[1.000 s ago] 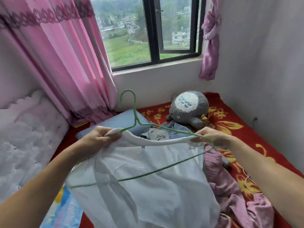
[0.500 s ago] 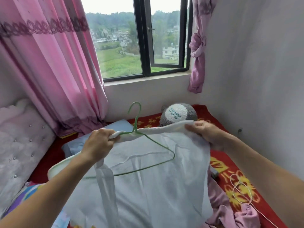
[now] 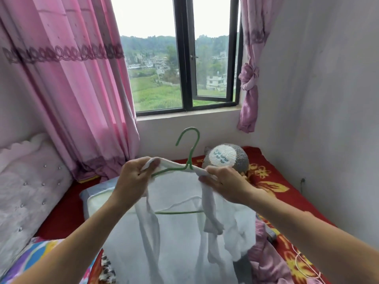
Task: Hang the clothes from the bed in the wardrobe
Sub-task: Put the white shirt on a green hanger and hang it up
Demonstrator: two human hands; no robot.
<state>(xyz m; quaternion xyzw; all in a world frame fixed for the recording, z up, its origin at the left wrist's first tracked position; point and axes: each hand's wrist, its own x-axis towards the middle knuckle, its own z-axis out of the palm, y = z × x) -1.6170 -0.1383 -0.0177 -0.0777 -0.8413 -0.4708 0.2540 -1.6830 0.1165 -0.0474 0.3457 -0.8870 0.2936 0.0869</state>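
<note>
Gripping the white garment (image 3: 176,242) at the left shoulder of the green hanger (image 3: 190,163), the left hand (image 3: 133,177) has drawn closer to the right hand (image 3: 227,183), which now pinches the cloth at the other shoulder rather than stretching it wide. Held above the bed (image 3: 272,175), the hanger stands hook up, its long axis running left to right between the hands. The garment is thin, pale and creased, hanging in loose folds.

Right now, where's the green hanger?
Head view, centre: green hanger inside the white garment, held between left hand and right hand, hook just left of the grey plush toy.
</note>
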